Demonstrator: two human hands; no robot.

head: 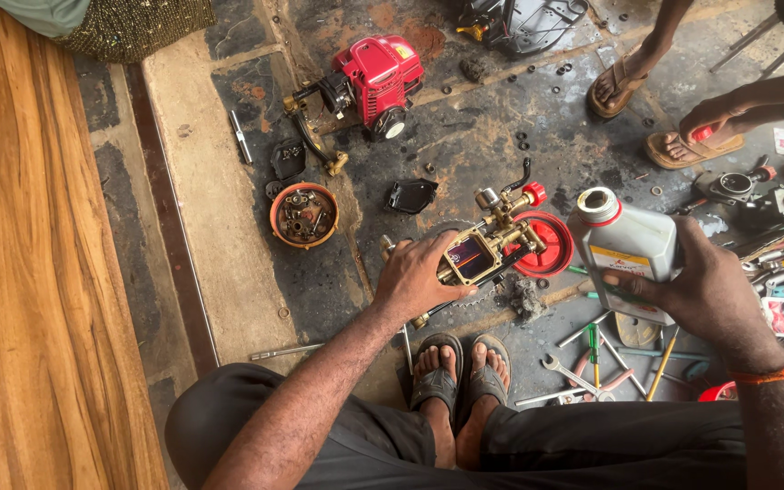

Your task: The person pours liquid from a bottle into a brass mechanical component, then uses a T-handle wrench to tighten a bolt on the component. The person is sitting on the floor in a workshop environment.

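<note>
A: Where is the brass pump assembly (487,243)?

B: In the centre of the frame, on the oily floor, beside a red cap (544,247). The left hand (419,277) is closed around its near end.

A: And the right hand (705,286)?

B: It grips a grey oil bottle (626,247), uncapped, mouth toward the pump. I think he should tilt slowly and keep the pump steady. Both forearms reach forward over the knees. Spanners (569,372) lie lower right.
</note>
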